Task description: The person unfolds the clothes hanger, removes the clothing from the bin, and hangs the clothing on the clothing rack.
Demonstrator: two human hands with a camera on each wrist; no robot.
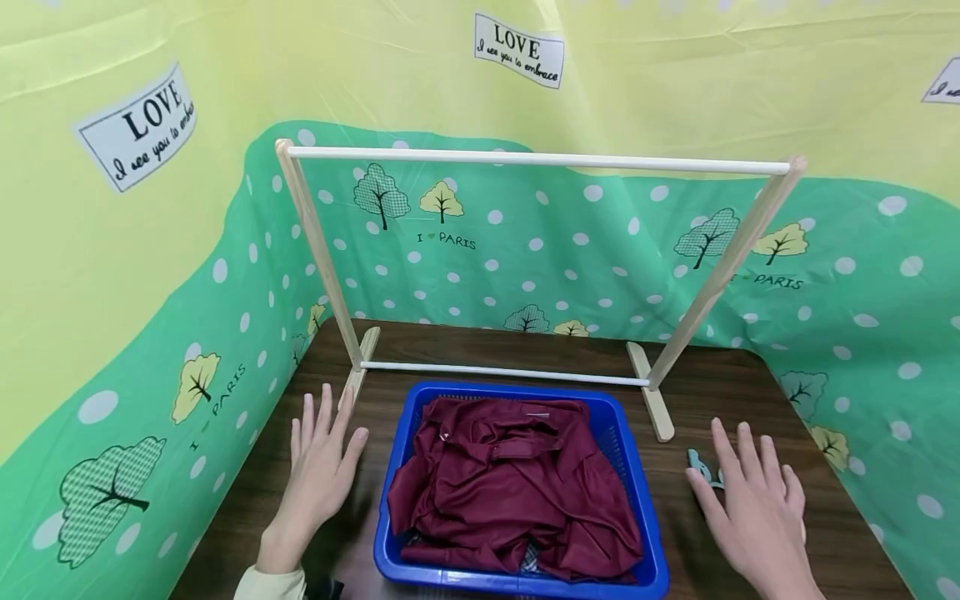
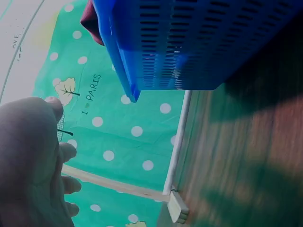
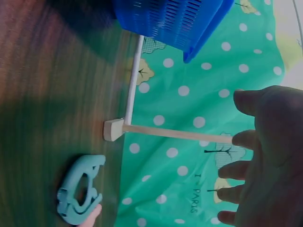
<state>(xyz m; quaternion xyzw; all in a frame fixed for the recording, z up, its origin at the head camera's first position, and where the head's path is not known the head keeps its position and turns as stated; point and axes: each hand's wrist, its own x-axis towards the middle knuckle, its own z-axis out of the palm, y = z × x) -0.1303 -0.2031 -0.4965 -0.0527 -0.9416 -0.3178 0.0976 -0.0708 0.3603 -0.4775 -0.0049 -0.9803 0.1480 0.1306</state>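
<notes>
My left hand point(image 1: 318, 479) hovers left of a blue plastic basket point(image 1: 652, 533), fingers extended and nothing in it. On the basket's other side my right hand point(image 1: 765, 517) is likewise spread and holds nothing. Inside the basket lies a crumpled maroon garment point(image 1: 517, 475), with a bit of checked cloth showing under its near edge. Beneath the right hand, partly covered in the head view, a teal folding hanger point(image 3: 71, 189) lies folded on the table. A pink piece point(image 3: 91, 216) shows beside it, cut off by the right wrist view's edge.
Behind the basket stands a wooden rack with a white top rail point(image 1: 540, 158), a low white rod point(image 1: 502, 372) and wooden feet point(image 1: 651, 392). The dark wood-grain table point(image 1: 480, 342) is bordered by a green and yellow printed curtain point(image 1: 465, 275) at the back and sides.
</notes>
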